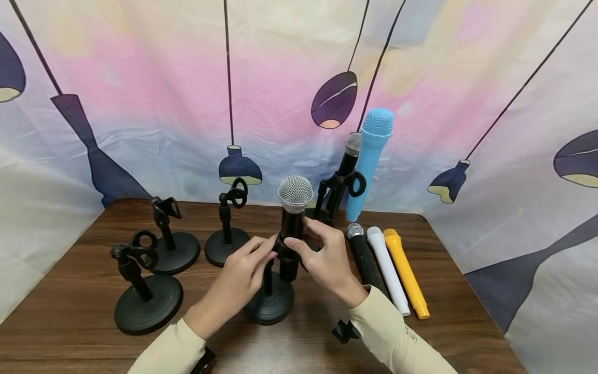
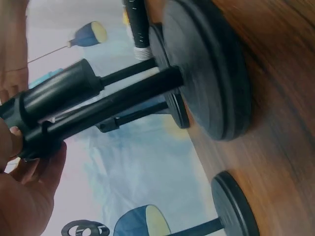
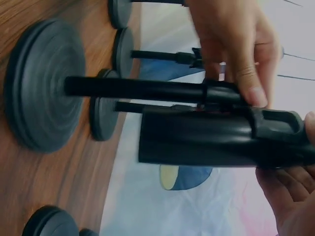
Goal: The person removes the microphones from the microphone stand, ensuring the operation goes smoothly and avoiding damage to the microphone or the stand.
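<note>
A black microphone (image 1: 290,226) with a silver mesh head stands nearly upright in the clip of a round-based stand (image 1: 270,306) at the table's middle. My left hand (image 1: 240,278) pinches the stand's joint just under the clip; its fingers (image 2: 54,172) wrap that joint in the left wrist view. From the other side my right hand (image 1: 329,257) holds the microphone's body at the clip, thumb in front. In the right wrist view the black clip (image 3: 278,123) encircles the body, whose lower end (image 3: 167,137) sticks out beside the pole. Part of the clip is hidden by fingers.
Several black stands, one of them here (image 1: 147,304), stand on the left. Behind, a stand holds another black microphone (image 1: 348,161), with a blue microphone (image 1: 369,161) upright beside it. Black (image 1: 364,254), white (image 1: 388,270) and yellow (image 1: 406,272) microphones lie at right.
</note>
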`<state>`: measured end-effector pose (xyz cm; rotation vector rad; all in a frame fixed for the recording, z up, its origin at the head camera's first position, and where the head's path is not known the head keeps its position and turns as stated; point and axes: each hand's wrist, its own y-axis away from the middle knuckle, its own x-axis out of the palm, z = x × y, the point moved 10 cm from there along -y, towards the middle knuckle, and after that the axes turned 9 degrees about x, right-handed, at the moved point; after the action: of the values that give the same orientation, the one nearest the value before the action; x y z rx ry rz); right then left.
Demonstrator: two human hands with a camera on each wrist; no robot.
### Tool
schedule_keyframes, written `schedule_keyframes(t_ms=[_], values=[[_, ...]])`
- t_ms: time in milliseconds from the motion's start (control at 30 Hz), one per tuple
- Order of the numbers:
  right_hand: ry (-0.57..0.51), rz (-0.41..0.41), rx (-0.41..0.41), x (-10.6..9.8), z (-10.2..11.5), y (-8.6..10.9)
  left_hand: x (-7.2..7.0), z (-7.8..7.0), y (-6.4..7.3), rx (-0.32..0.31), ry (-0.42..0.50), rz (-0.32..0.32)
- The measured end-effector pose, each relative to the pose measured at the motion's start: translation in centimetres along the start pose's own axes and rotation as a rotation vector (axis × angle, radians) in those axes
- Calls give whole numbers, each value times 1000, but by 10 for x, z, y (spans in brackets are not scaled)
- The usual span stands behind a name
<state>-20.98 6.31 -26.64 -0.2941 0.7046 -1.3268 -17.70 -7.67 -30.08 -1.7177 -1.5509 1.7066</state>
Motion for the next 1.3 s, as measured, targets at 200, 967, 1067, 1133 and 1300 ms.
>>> schedule_keyframes(t_ms=[200, 967, 1067, 1133, 1300], values=[[45, -6, -5, -1, 3, -2, 2, -2, 0, 47, -34, -9], [-98, 104, 117, 2, -7, -3, -3, 9, 1, -68, 140, -22], [-159, 129, 165, 4, -14, -2, -3, 15, 3, -146, 232, -16], [-166, 124, 166, 4, -15, -2, -1, 16, 5, -160, 248, -13], [-84, 66, 124, 1, -11, -2, 3, 14, 5, -124, 234, -6]])
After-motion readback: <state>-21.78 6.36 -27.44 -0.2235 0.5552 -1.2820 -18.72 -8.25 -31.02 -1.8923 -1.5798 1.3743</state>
